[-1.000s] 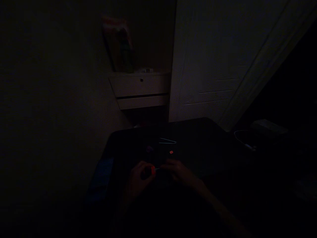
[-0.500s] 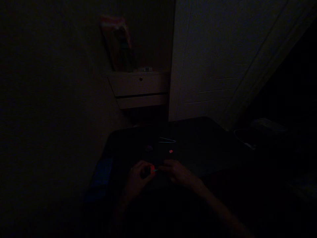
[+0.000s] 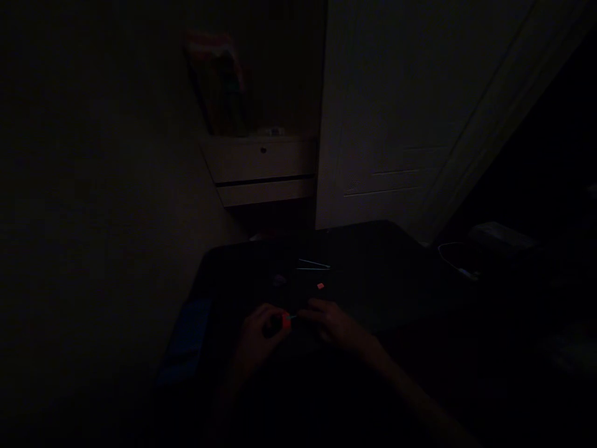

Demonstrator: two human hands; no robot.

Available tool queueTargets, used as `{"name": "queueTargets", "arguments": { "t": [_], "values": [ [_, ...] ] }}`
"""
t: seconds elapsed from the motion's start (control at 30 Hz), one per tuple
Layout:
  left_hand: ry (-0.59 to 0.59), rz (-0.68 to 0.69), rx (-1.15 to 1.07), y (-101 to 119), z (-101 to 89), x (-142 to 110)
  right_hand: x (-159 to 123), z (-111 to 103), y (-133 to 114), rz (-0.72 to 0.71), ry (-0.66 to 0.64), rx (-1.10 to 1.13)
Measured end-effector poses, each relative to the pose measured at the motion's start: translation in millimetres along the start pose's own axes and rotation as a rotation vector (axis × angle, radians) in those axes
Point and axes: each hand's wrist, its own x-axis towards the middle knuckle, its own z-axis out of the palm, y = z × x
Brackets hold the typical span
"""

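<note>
The view is very dark. My left hand [image 3: 260, 331] is closed, thumb and fingers pinching a small red block-like object [image 3: 286, 321]. From its right side a thin pale sliver [image 3: 293, 317] points toward my right hand [image 3: 328, 317]. The fingers of that hand are pressed together close to the sliver's tip; whether they grip it is too dark to make out. Beyond the hands, a small orange-red square piece [image 3: 320, 286] lies on the dark table [image 3: 373, 274]. Behind it are tweezers [image 3: 313, 265], their points spread apart. A small dark lump [image 3: 279, 280] sits to their left.
A blue flat item [image 3: 186, 336] lies at the table's left edge. Past the far edge stand a drawer unit [image 3: 265, 165] with a colourful bag [image 3: 217, 84] on top and a pale panel [image 3: 373, 112]. At right, a white cable [image 3: 454, 264] runs near a pale box [image 3: 501, 236].
The picture has darkened and the view has shifted slightly. Both hands keep nearly the same pose, and the pale sliver is tilted slightly differently.
</note>
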Motion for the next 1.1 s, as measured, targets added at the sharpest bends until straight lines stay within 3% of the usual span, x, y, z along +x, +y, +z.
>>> {"name": "queueTargets", "arguments": {
  "t": [0.4, 0.53, 0.7, 1.1],
  "values": [
    [0.018, 0.013, 0.003, -3, -0.1, 1, 2, -3, -3, -0.088, -0.018, -0.026],
    [0.002, 0.020, -0.001, -5, -0.8, 0, -1, 1, 0, -0.107, 0.031, 0.017],
    [-0.028, 0.041, -0.037, -10, -0.2, -3, -2, 7, 6, -0.049, 0.184, 0.132],
    [0.093, 0.064, 0.081, -3, 3.0, -1, 1, 6, 0, -0.002, 0.087, 0.008]
  ]
}}
